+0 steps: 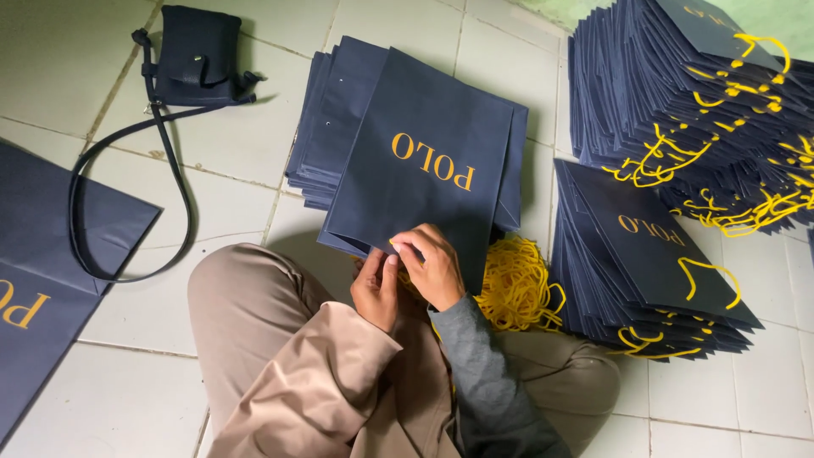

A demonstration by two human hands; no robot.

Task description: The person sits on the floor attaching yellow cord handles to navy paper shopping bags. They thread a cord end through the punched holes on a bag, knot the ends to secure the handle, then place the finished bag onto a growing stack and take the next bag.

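Hands work on a dark blue paper bag [424, 161].
Left hand [377, 288] and right hand [437, 267] pinch its bottom edge together, beside yellow cords [517, 284].

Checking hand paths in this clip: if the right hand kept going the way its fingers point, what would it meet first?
The right hand points left and slightly down, fingertips pinched at the near edge of the navy paper bag. Straight on, it would almost at once meet the left hand, which looks to be touching it, though depth is unclear.
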